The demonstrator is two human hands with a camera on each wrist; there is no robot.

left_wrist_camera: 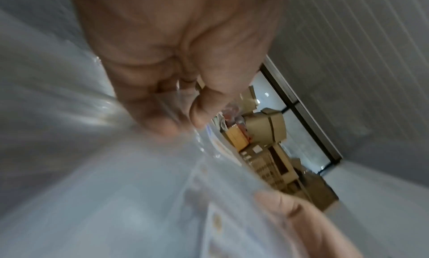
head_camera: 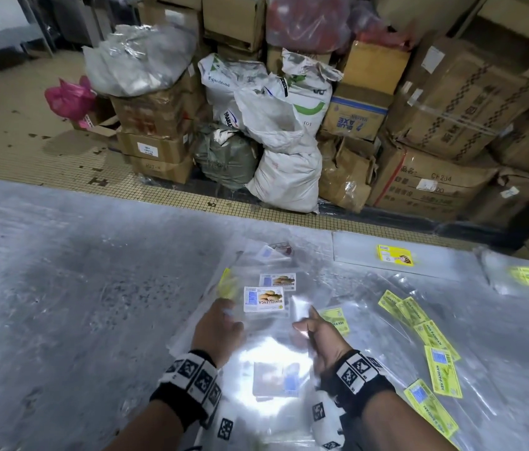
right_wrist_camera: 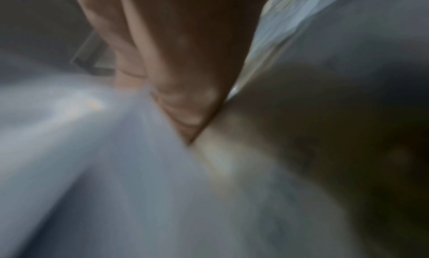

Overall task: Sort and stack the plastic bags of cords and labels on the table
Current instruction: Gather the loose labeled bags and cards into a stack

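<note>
I hold a clear plastic bag (head_camera: 273, 349) up over the table between both hands; its label (head_camera: 276, 379) is blurred by glare. My left hand (head_camera: 229, 315) pinches the bag's left edge, and in the left wrist view thumb and fingers (left_wrist_camera: 180, 122) close on the film (left_wrist_camera: 116, 170). My right hand (head_camera: 305, 320) grips the right edge; the right wrist view is blurred, with fingers (right_wrist_camera: 185, 106) against plastic (right_wrist_camera: 116, 170). Beyond the hands lies a pile of clear bags with white bread-picture labels (head_camera: 263, 299). Bags with yellow labels (head_camera: 442, 369) lie scattered to the right.
The table (head_camera: 61, 288) is covered in shiny plastic sheeting. More yellow-labelled bags (head_camera: 395, 255) lie at the far right. Past the far table edge, cardboard boxes (head_camera: 445, 102) and white sacks (head_camera: 286, 177) stand piled on the tiled floor.
</note>
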